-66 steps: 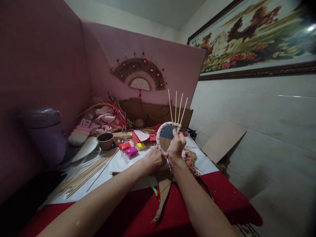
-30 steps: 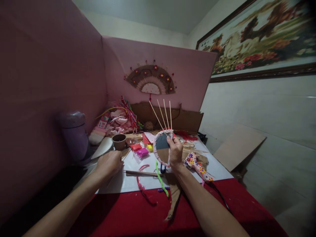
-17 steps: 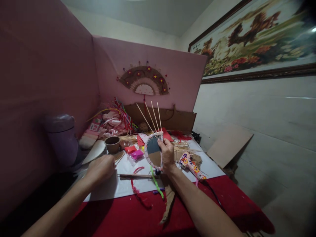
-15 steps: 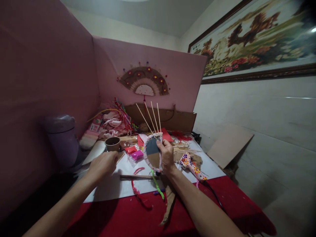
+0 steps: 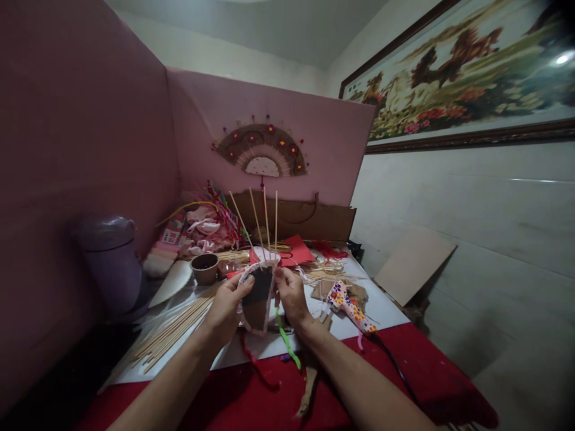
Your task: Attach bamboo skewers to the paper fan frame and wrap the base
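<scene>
Cardboard disc (image 5: 259, 294), four sticks upright: held over the mid-table, left hand (image 5: 226, 306) and right hand (image 5: 290, 293) clasping its side edges. Skewer bundle (image 5: 173, 328) left; glue gun (image 5: 349, 303) right; pink partition (image 5: 314, 137) far.

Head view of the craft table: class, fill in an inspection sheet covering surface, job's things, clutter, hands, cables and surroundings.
Surface: table under a red cloth, with a white sheet on top.
Job's things: card disc with a white-wrapped rim; four skewers stand up from it.
Clutter: loose skewers, brown cup, patterned glue gun, green pipe cleaner, red paper, ribbon pile.
Hands: left hand and right hand grip the card disc, one on each side.
Cables: black cord runs from the glue gun across the cloth.
Surroundings: pink board with a paper fan, framed picture, cardboard sheet against the wall.
</scene>
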A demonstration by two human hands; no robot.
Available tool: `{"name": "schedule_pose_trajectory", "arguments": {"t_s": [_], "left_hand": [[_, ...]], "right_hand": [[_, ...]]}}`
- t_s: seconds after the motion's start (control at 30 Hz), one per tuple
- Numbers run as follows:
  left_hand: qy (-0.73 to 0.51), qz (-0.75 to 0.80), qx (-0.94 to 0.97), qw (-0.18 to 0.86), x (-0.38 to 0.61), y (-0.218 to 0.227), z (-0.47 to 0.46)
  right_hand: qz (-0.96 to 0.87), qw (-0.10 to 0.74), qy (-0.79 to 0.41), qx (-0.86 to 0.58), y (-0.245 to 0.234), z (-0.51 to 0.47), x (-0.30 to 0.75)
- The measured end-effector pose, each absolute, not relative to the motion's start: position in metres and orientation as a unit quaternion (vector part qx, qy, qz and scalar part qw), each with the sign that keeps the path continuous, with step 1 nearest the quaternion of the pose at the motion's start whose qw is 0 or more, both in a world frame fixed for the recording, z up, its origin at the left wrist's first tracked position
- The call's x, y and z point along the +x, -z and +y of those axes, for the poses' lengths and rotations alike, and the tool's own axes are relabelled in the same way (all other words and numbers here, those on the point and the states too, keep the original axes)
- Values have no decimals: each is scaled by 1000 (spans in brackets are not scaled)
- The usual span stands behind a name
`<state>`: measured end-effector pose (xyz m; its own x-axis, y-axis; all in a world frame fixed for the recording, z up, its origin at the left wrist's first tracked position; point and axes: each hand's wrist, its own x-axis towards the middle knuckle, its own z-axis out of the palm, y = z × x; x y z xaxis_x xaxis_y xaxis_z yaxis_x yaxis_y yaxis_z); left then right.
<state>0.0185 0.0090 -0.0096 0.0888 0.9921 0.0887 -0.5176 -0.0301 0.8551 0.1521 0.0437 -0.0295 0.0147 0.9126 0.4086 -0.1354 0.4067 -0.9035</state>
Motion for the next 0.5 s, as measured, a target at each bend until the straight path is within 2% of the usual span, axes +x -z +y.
{"name": "schedule_pose_trajectory", "arguments": {"t_s": [0.13,0.2,0.5], "left_hand": [[-625,332,366,605,13,7,5],[-633,361,345,591,11,5,3],[-636,389,325,582,6,12,11]], "right_hand": [[-511,675,-380,-373,29,56,160],[-511,674,-377,-377,27,61,165],[-639,552,-357,-399,8,59,182]]}}
